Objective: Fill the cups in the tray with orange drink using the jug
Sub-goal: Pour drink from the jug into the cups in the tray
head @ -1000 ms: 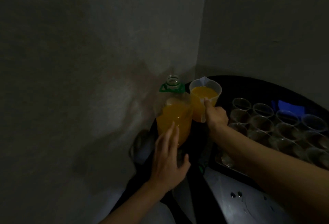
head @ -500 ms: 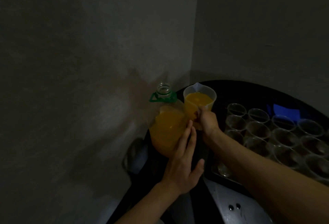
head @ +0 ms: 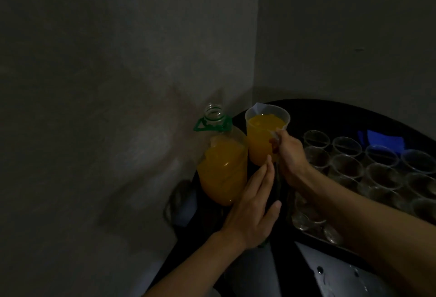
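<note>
Two hands at the jug; cups in the tray not yet filled

Lighting is dim. Nearest the camera, a pale surface [head: 330, 270] with a few droplets is seen at lower right, crossed by the right forearm. Just beyond it the near rim of the tray [head: 313, 237] is noted, set on a round black table [head: 318, 112].

The left hand [head: 253, 204] is held flat and relaxed, fingers straight and together, pointing up and away. It grasps nothing. Its fingertips [head: 269, 162] are recorded at the base of the jug; whether they touch it cannot be told.

The right hand [head: 291, 157] is wrapped round the handle of the jug [head: 262, 138], with the thumb on top near the rim. The jug is clear plastic, held upright, and is filled with orange drink well up toward the rim. Its spout is turned away from the person. It is located left of the tray, between the bottle and the cups, directly beyond the left fingertips. Whether it is lifted or resting on the table cannot be told.

A large clear bottle [head: 221, 171], uncapped and with a green ring at the neck, is seen just left of the jug and partly filled with orange drink.

Clear cups [head: 377, 174] are packed in rows in the tray, right of the right hand. A blue cloth [head: 382, 140] is noted behind the far row. Grey walls [head: 118, 61] meet in a corner behind the bottle.
</note>
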`<action>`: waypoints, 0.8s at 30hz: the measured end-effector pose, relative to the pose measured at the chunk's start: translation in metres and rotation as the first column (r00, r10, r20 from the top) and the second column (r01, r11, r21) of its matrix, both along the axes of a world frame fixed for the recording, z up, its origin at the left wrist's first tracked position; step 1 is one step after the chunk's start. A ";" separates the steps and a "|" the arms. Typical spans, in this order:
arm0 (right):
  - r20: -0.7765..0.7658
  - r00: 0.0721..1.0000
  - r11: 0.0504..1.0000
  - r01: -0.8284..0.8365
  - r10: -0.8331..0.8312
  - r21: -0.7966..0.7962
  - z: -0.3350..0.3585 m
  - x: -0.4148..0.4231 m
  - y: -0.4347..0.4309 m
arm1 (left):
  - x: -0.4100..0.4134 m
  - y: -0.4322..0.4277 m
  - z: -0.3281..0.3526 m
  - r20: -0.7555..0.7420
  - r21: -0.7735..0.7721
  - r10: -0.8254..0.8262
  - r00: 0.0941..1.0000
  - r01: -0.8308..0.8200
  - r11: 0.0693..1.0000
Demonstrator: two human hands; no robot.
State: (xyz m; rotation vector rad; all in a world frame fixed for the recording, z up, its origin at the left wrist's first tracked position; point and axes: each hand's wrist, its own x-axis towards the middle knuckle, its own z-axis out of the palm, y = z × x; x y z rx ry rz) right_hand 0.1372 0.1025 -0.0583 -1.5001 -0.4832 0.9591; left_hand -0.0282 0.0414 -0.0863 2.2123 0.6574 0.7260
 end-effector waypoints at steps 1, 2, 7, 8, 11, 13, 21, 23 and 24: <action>0.001 1.000 1.000 0.000 0.000 0.005 0.000 0.001 0.001 | 0.001 0.001 0.001 -0.001 0.000 0.004 1.000 -0.004 1.000; -0.004 1.000 1.000 0.004 -0.004 0.010 0.001 0.002 0.001 | 0.003 0.003 0.003 -0.003 -0.002 0.008 1.000 -0.008 1.000; -0.056 0.998 0.997 -0.017 0.021 0.069 0.013 0.005 0.003 | 0.015 0.008 0.014 -0.034 -0.056 0.047 0.998 -0.049 0.997; -0.055 0.998 0.996 -0.024 0.028 0.084 0.017 0.005 0.004 | 0.018 0.009 0.015 -0.034 -0.071 0.058 0.998 -0.060 0.996; -0.024 0.999 0.992 -0.028 0.031 0.119 0.034 0.008 0.005 | 0.028 0.014 0.021 -0.048 -0.115 0.112 0.993 -0.117 0.987; 0.002 1.000 0.991 -0.018 0.018 0.133 0.047 0.012 0.003 | 0.036 0.019 0.027 -0.065 -0.140 0.163 0.985 -0.170 0.975; 0.051 0.997 0.977 -0.065 0.056 0.204 0.106 0.045 -0.019 | 0.085 0.060 0.075 0.048 -0.411 0.347 0.937 -0.298 0.862; 0.070 0.996 0.974 -0.070 0.056 0.216 0.119 0.059 -0.026 | 0.098 0.068 0.088 0.108 -0.487 0.377 0.920 -0.282 0.826; 0.081 0.995 0.973 -0.078 0.061 0.215 0.125 0.068 -0.031 | 0.104 0.072 0.092 0.135 -0.513 0.389 0.911 -0.271 0.814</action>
